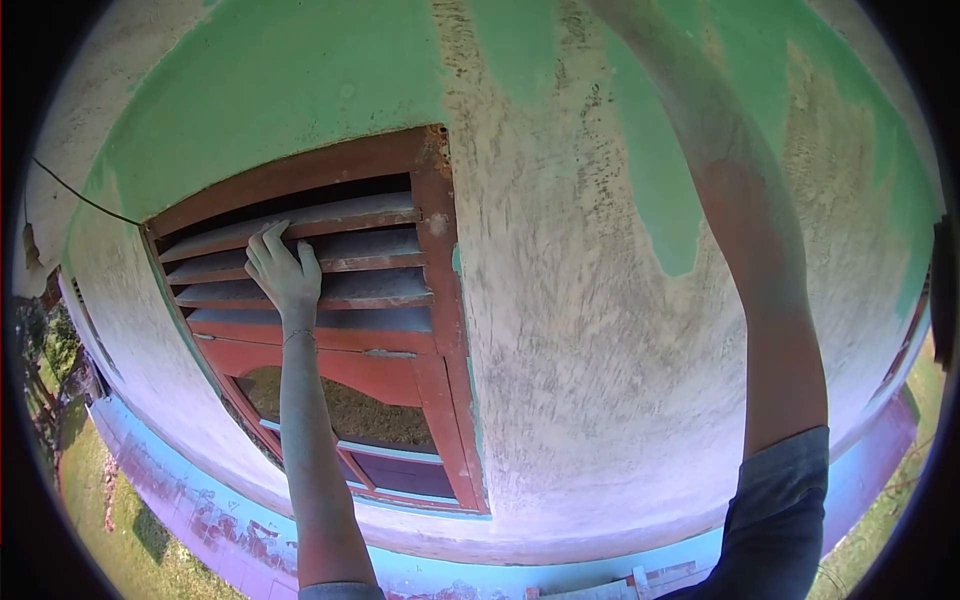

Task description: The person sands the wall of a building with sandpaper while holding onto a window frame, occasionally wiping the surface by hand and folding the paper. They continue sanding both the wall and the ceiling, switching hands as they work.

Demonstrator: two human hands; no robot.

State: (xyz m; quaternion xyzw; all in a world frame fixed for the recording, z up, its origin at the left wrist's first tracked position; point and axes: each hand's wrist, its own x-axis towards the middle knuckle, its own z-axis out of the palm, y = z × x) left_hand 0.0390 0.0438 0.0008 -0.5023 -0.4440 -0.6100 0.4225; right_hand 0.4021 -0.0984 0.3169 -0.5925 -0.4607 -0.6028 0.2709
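My left hand is at the brown wooden louvre slats in the upper part of a window frame. Its fingers hook over the edge of an upper slat, with the thumb apart to the right. My right arm stretches up along the wall past the top of the view, so the right hand and anything in it are hidden. Around the window, the wall is pale and stained below. Green paint covers its upper part, with ragged, uneven lower edges to the right of the window.
Below the louvres is a red-brown window panel with glass. A thin dark cable meets the frame's upper left corner. Far below run a bluish-purple ledge and grass. Pale boards show at the bottom edge.
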